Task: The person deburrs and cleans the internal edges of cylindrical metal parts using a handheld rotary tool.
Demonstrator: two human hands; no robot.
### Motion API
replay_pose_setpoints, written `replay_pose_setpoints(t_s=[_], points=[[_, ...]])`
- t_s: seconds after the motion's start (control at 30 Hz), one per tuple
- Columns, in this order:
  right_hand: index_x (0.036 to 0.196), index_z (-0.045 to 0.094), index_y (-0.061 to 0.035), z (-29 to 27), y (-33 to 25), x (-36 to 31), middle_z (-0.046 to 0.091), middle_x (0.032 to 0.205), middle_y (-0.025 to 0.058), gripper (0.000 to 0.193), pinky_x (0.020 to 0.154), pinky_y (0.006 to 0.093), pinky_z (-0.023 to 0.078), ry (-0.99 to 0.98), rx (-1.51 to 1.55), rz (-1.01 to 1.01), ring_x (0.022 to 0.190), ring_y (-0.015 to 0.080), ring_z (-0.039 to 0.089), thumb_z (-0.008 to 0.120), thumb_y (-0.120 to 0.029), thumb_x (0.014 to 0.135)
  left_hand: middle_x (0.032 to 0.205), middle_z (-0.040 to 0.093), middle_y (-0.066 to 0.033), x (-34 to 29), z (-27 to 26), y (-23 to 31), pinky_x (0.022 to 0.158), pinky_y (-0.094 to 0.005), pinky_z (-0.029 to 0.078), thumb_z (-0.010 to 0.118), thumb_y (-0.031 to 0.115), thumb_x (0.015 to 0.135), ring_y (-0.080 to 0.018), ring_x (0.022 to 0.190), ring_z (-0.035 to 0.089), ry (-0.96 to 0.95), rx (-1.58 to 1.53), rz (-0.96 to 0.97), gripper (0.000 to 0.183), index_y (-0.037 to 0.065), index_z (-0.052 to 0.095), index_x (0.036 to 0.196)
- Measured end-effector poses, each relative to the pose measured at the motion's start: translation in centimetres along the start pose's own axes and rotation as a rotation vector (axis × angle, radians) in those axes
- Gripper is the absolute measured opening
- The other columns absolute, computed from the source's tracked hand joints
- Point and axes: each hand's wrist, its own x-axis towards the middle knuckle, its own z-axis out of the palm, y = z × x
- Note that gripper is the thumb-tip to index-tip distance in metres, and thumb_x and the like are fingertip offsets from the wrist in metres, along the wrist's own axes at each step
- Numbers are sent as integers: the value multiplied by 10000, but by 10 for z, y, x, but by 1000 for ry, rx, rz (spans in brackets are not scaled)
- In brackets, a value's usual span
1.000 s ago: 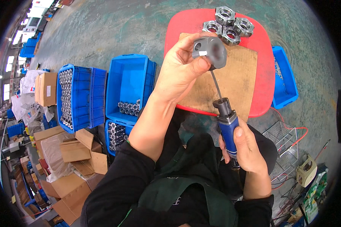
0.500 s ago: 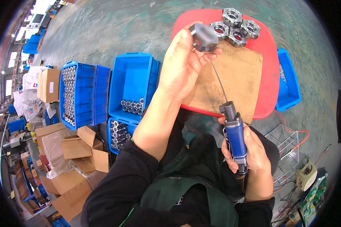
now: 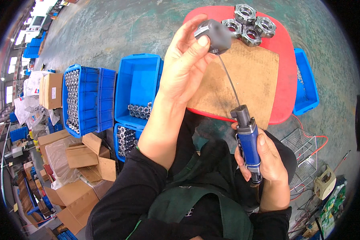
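Observation:
My left hand (image 3: 190, 60) grips a dark metal hex nut (image 3: 218, 37) above the far left part of the red stool-like top, fingers and thumb around its side; part of the nut is blurred. In my right hand (image 3: 270, 156) is a blue handheld air file (image 3: 249, 146), held nearly upright with fingers wrapped round its body. Its long thin rod (image 3: 229, 76) runs up to the nut's lower edge; whether the tip enters the nut I cannot tell. Several shiny hex nuts (image 3: 251, 36) stand together just right of the held nut.
Brown cardboard (image 3: 244, 80) covers part of the red top (image 3: 283, 80). Blue bins (image 3: 137, 60), some holding nuts, stand at left; another blue bin (image 3: 307, 100) is at right. Open cardboard boxes (image 3: 78, 200) lie lower left. A wire basket (image 3: 304, 160) and red hose (image 3: 322, 146) are at right.
My left hand has shifted slightly left and turned the nut, its thumb now across the near side. The air file in my right hand has barely moved.

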Motion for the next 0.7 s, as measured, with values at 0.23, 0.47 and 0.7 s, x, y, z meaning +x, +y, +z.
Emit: replay_pose_setpoints(t_s=[0.23,0.47,0.7], points=[[1327,351,-31,4,3,2,544,718,104,640,419,228,420,110,-115,-57,452,120,501,350,-551,954,1180,577,-89,-3,4,-2,918,-330,470,712,67,808,-196,1093,560,-139,-13,-40,511,17,500,1270],[1334,342,-15,-2,-3,-2,497,598,177,650,264,277,350,-217,667,179,304,168,416,330,-545,958,1224,559,-172,-8,4,-5,1014,-455,409,734,207,793,-347,1161,541,-180,10,-45,637,-18,434,1308],[1374,319,-56,3,11,2,546,675,120,668,357,255,394,124,-178,-105,379,147,478,352,-568,946,1234,550,-179,-7,4,-9,1028,-489,397,719,217,812,-373,1165,532,-154,25,-50,610,4,432,1306]])
